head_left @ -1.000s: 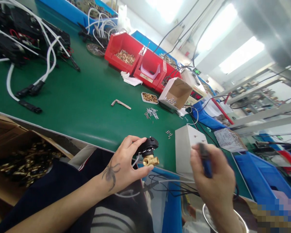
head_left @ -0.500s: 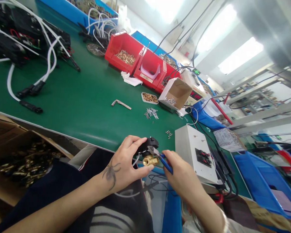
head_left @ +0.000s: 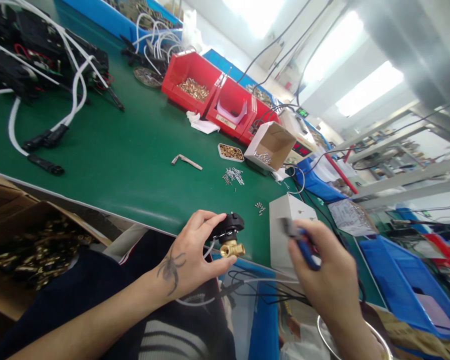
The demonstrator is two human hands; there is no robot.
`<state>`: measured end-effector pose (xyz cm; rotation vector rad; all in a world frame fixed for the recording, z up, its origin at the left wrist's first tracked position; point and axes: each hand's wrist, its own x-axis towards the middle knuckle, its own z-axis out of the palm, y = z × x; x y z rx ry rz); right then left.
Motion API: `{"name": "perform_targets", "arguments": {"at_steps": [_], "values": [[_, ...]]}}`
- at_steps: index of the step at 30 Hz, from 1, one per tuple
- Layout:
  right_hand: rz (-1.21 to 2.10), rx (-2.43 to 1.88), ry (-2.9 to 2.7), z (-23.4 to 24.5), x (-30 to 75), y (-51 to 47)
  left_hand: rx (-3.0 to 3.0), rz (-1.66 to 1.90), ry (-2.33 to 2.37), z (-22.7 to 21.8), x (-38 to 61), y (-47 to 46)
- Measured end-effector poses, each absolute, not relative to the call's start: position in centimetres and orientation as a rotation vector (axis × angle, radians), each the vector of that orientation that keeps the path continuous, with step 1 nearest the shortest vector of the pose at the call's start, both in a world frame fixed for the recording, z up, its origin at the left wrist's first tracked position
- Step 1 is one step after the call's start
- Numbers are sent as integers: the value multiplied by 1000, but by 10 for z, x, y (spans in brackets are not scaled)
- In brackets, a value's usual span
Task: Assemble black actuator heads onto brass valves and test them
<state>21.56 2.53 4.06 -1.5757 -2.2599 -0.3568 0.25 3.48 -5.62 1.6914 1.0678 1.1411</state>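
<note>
My left hand (head_left: 193, 252) is closed around a small valve (head_left: 229, 239) with a black cap and a brass body, held just off the near edge of the green table (head_left: 127, 150). A thin white wire runs from the valve down past my palm. My right hand (head_left: 328, 280) grips blue-handled pliers (head_left: 298, 240), jaws pointing up and left, about a hand's width to the right of the valve and in front of a white switch box (head_left: 285, 225).
Red bins (head_left: 217, 95) with brass parts, an open cardboard box (head_left: 272, 145), a small tray of brass rings (head_left: 231, 152), loose pins (head_left: 234, 175) and a metal tool (head_left: 186, 160) lie further back. White cables and black housings (head_left: 41, 65) fill the far left. A carton of brass valves (head_left: 33, 250) sits at my left.
My right hand has pulled the pliers away from the valve, moving right and slightly down. The left hand and valve have stayed put.
</note>
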Motion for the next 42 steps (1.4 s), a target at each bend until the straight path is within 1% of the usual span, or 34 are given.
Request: {"name": "perform_targets", "arguments": {"at_steps": [2, 5, 7, 10, 12, 16, 17, 21, 23, 26, 28, 31, 33, 36, 37, 41, 42], "values": [[-381, -1541, -2126, 40, 215, 25, 1699, 1152, 1058, -56, 3, 35], [-223, -1572, -2485, 34, 213, 26, 1681, 1146, 1055, -57, 2, 35], [-211, -1575, -2634, 34, 213, 28, 1664, 1129, 1057, -57, 2, 36], [-377, -1555, -2296, 38, 214, 28, 1674, 1136, 1056, -57, 2, 36], [-390, -1540, -2163, 37, 213, 28, 1689, 1147, 1050, -56, 2, 36], [-189, -1592, -2599, 31, 210, 28, 1686, 1143, 1058, -56, 2, 35], [-182, -1596, -2622, 32, 210, 28, 1686, 1141, 1065, -56, 2, 35], [-375, -1516, -2179, 37, 211, 25, 1673, 1179, 1059, -60, 4, 36], [-369, -1506, -2248, 35, 210, 24, 1663, 1205, 1052, -61, 5, 37], [-292, -1542, -2611, 33, 209, 25, 1675, 1172, 1055, -60, 4, 36], [-312, -1554, -2525, 35, 209, 26, 1683, 1148, 1056, -60, 3, 36], [-371, -1512, -2161, 38, 211, 27, 1683, 1184, 1048, -60, 3, 36], [-325, -1519, -2220, 35, 212, 27, 1682, 1196, 1047, -61, 3, 36], [-197, -1588, -2578, 28, 213, 27, 1677, 1149, 1054, -59, 3, 37], [-196, -1603, -2600, 26, 214, 27, 1671, 1141, 1058, -59, 3, 37], [-286, -1573, -2244, 26, 212, 24, 1655, 1154, 1047, -58, 4, 37], [-275, -1568, -2229, 25, 211, 24, 1657, 1151, 1041, -58, 4, 37]]}}
